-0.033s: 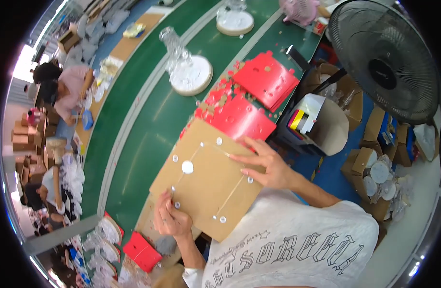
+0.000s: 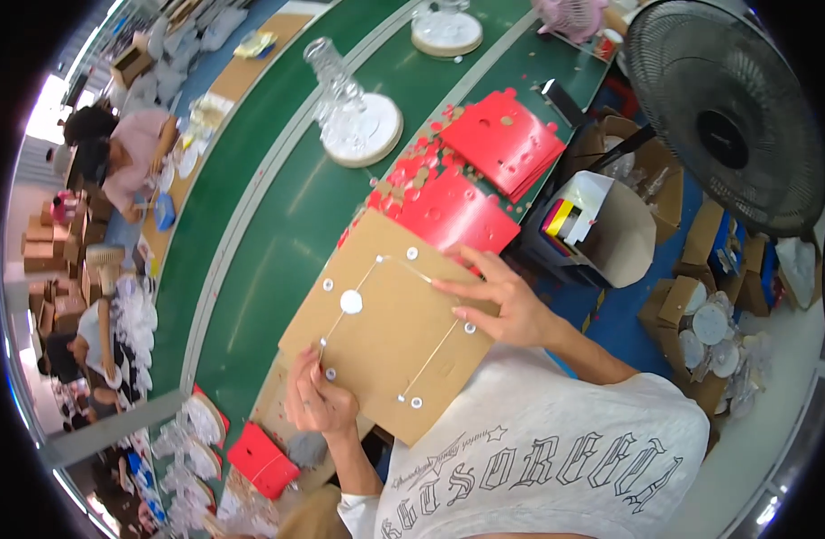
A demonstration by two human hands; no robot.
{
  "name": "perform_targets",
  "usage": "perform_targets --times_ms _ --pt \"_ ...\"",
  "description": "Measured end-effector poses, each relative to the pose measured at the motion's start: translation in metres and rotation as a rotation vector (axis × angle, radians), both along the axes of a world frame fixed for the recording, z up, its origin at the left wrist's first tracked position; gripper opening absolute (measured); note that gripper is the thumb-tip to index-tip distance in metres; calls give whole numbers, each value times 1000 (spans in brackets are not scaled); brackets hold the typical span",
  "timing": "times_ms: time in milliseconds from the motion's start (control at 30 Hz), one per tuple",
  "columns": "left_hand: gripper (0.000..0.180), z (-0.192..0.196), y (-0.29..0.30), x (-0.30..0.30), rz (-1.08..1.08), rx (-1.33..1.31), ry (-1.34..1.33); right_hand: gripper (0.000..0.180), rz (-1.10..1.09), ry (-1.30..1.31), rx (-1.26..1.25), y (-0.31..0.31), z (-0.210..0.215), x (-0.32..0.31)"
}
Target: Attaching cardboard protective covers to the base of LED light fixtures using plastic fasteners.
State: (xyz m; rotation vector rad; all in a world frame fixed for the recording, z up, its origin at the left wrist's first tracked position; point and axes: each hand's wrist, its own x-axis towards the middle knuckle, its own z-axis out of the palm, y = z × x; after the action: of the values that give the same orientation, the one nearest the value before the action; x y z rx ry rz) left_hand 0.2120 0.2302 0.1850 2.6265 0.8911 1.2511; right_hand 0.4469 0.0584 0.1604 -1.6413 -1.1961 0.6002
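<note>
A flat brown board lies tilted in front of me. It carries several small white round pieces, a larger white disc and a pale thin cord stretched between small white pegs. At its left edge, the thumb and fingertips of my left hand are pinched together just below a peg, where the cord ends; the grip itself is partly hidden. My right hand rests over the right edge, fingers spread, two fingertips touching the board beside the cord.
Red punched sheets and scattered scraps lie beyond the board. Clear glass-like vessels on white round bases stand on the green conveyor. A large black fan and an open bin are at right; other people sit at left.
The whole view has shifted slightly. Both hands keep nearly the same places on the board, and the cord looks the same.
</note>
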Motion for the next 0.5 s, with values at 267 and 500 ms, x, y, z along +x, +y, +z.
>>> perform_targets --times_ms 267,500 --pt "16 -1 4 -11 -17 94 13 49 209 -114 -24 15 4 32" --pt "30 18 -22 -18 32 389 96 60 394 -438 283 125 7 27"
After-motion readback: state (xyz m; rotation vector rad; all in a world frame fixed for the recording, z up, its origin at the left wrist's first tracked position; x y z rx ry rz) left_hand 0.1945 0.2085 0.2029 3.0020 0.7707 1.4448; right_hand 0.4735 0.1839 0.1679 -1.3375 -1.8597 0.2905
